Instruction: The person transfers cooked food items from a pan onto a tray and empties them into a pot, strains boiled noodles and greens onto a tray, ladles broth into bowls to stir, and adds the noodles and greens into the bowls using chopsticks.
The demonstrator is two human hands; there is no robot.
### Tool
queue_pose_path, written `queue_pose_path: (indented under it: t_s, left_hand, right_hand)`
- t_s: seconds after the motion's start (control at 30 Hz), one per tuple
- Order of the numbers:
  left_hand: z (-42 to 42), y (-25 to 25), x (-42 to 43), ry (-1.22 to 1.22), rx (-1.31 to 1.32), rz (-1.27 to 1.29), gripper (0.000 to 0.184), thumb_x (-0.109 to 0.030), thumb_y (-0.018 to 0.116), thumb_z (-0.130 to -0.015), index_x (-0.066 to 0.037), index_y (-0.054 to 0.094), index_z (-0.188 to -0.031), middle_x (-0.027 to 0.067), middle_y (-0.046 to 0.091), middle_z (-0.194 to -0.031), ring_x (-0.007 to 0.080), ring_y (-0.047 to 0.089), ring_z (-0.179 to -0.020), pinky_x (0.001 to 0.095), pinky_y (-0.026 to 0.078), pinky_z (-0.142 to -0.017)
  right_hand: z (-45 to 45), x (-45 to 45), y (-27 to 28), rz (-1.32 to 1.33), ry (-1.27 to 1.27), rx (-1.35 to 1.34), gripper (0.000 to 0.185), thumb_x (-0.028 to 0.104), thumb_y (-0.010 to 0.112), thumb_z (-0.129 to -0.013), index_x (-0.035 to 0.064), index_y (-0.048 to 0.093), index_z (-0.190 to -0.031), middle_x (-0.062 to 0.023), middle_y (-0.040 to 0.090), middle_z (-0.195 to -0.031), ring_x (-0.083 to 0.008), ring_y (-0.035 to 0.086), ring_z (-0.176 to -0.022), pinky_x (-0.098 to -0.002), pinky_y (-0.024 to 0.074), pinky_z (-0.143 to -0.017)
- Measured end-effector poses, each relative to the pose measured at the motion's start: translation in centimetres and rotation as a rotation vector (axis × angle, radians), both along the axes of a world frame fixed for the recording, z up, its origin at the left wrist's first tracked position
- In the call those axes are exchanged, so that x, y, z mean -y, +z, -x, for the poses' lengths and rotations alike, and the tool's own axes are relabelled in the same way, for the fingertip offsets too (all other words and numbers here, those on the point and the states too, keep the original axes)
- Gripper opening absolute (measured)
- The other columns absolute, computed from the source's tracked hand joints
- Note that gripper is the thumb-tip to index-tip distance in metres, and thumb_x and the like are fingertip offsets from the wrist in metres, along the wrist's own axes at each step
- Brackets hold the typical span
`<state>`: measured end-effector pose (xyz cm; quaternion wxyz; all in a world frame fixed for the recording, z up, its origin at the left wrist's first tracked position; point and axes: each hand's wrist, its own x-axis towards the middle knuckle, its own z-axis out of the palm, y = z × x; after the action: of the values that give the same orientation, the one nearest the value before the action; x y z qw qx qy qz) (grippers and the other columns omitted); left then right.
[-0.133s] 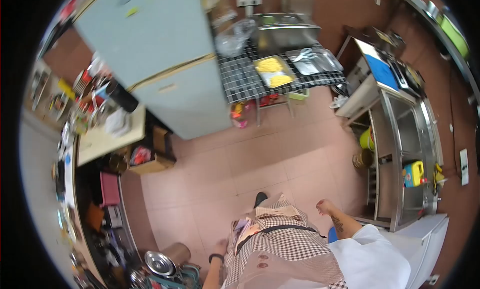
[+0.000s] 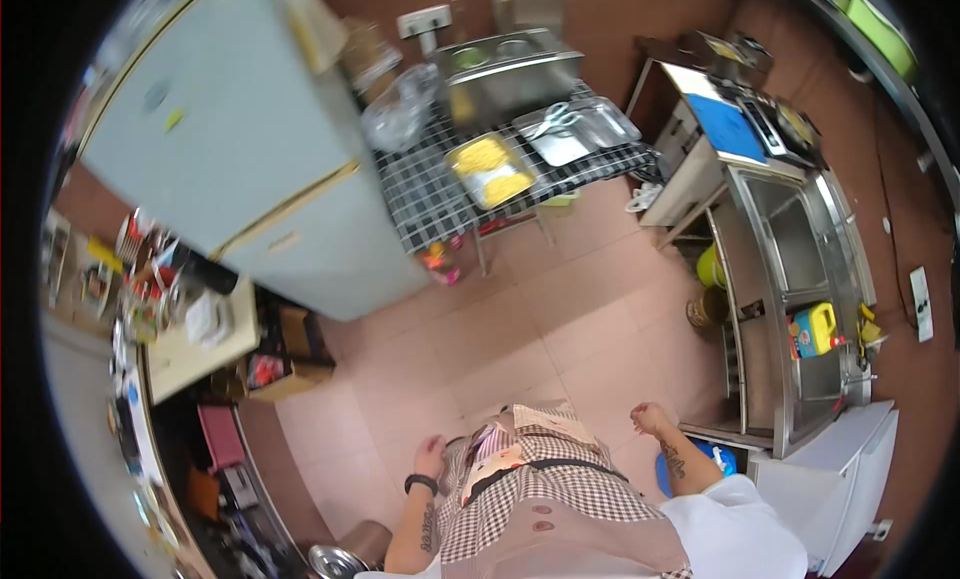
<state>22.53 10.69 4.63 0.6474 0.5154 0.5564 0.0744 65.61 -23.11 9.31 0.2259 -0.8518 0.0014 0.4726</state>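
Observation:
My left hand (image 2: 430, 456), with a dark band at the wrist, hangs beside the checked apron (image 2: 540, 479) on my front. Its fingers are loose and nothing shows in them. On the other side, my right hand (image 2: 650, 417) hangs over the floor, fingers loosely bent and holding nothing. Ahead stands a table with a black-and-white checked cloth (image 2: 425, 201). On it lie a tray of yellow food (image 2: 490, 172), scissors (image 2: 556, 121) on a metal tray (image 2: 565, 149), and a steel container (image 2: 515, 79).
A tall pale fridge (image 2: 250, 129) stands left of the table. To the right are a steel sink unit (image 2: 760, 269), a yellow jug (image 2: 822, 329) and a blue board (image 2: 727, 129). A cluttered counter (image 2: 190, 354) runs along the left; a metal pot (image 2: 360, 544) is near my left side.
The view has turned and the checked table sits further left and nearer. My left hand has swung forward, and the foot seen before is hidden.

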Motion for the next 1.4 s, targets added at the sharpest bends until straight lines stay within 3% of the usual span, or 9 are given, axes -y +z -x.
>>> queue_pose_path:
  t_s: [0.13,0.3,0.47,0.53,0.7,1.03,1.17,1.3,1.4]
  left_hand:
    - [-14.3,3.9,-9.7,-0.310,0.042,-0.090,0.034,-0.026,0.061,-0.093,-0.002,0.061,-0.116,0.0074,0.068,-0.098,0.0132,0.062,-0.084,0.0258,0.051,-0.074]
    - [-31.1,4.8,-14.9,-0.554,0.116,0.024,0.032,-0.024,0.061,-0.093,-0.002,0.062,-0.116,0.0068,0.068,-0.099,0.0131,0.063,-0.087,0.0266,0.051,-0.077]
    - [-51.8,3.7,-18.8,-0.717,0.270,0.079,0.030,-0.023,0.061,-0.093,-0.003,0.063,-0.116,0.0065,0.068,-0.099,0.0137,0.063,-0.088,0.0270,0.050,-0.080]
    - [-57.2,4.2,-20.5,-0.789,0.278,0.050,0.030,-0.022,0.062,-0.093,-0.002,0.063,-0.115,0.0061,0.068,-0.098,0.0133,0.063,-0.087,0.0266,0.050,-0.079]
    - [-68.8,6.4,-23.6,-0.756,0.233,0.082,0.031,-0.021,0.064,-0.092,0.000,0.063,-0.114,0.0066,0.068,-0.096,0.0134,0.063,-0.085,0.0265,0.050,-0.078]
    - [-83.0,3.9,-23.7,-0.703,0.183,0.049,0.031,-0.024,0.062,-0.093,-0.001,0.064,-0.113,0.0074,0.069,-0.098,0.0126,0.063,-0.087,0.0255,0.049,-0.079]
    - [-88.9,5.5,-20.7,-0.278,0.185,0.336,0.031,-0.022,0.062,-0.094,-0.001,0.060,-0.117,0.0099,0.069,-0.098,0.0168,0.065,-0.090,0.0294,0.052,-0.081]
    - [-92.5,5.7,-18.1,-0.188,0.066,0.276,0.029,-0.020,0.061,-0.094,-0.002,0.060,-0.117,0.0104,0.069,-0.097,0.0171,0.067,-0.086,0.0293,0.053,-0.075]
    - [-95.0,7.0,-16.9,-0.131,0.052,0.219,0.028,-0.021,0.062,-0.093,-0.002,0.060,-0.114,0.0094,0.070,-0.094,0.0162,0.066,-0.081,0.0280,0.051,-0.069]
  right_hand:
    - [-1.1,-1.2,-0.9,-0.167,-0.204,0.091,0.021,0.016,0.062,-0.084,-0.0006,0.066,-0.097,-0.0083,0.065,-0.075,-0.0168,0.064,-0.061,-0.0314,0.0524,-0.051]
    - [-8.4,-8.3,-0.7,-0.237,-0.007,0.082,0.026,0.019,0.063,-0.085,-0.0003,0.066,-0.103,-0.0092,0.065,-0.076,-0.0176,0.064,-0.062,-0.0317,0.0533,-0.058]
    - [-33.5,-29.0,5.8,-0.141,0.127,0.523,0.050,0.022,0.063,-0.082,0.0051,0.052,-0.128,-0.0178,0.066,-0.101,-0.0361,0.063,-0.096,-0.0430,0.0502,-0.084]
    - [-42.5,-35.6,5.2,-0.289,0.278,0.829,0.049,0.022,0.062,-0.082,0.0067,0.053,-0.128,-0.0193,0.062,-0.110,-0.0350,0.060,-0.103,-0.0428,0.0474,-0.091]
    - [-57.3,-44.2,12.4,-0.219,0.364,0.705,0.043,0.021,0.062,-0.083,0.0038,0.056,-0.122,-0.0180,0.060,-0.115,-0.0315,0.059,-0.106,-0.0403,0.0468,-0.092]
    - [-87.5,-23.2,29.2,0.049,0.107,1.086,0.049,0.017,0.067,-0.077,0.0047,0.059,-0.123,-0.0195,0.061,-0.118,-0.0327,0.060,-0.107,-0.0394,0.0474,-0.095]
    - [-106.1,-8.3,32.9,0.419,0.022,1.404,0.063,0.017,0.067,-0.075,0.0032,0.048,-0.133,-0.0211,0.051,-0.132,-0.0379,0.050,-0.121,-0.0427,0.0414,-0.102]
    - [-115.2,-2.2,33.3,0.714,-0.246,0.991,0.064,0.020,0.069,-0.078,0.0003,0.045,-0.134,-0.0246,0.050,-0.132,-0.0396,0.046,-0.124,-0.0441,0.0419,-0.103]
    - [-119.7,0.3,31.8,0.768,-0.165,1.014,0.058,0.019,0.068,-0.078,-0.0016,0.050,-0.129,-0.0262,0.052,-0.130,-0.0414,0.050,-0.120,-0.0441,0.0446,-0.100]
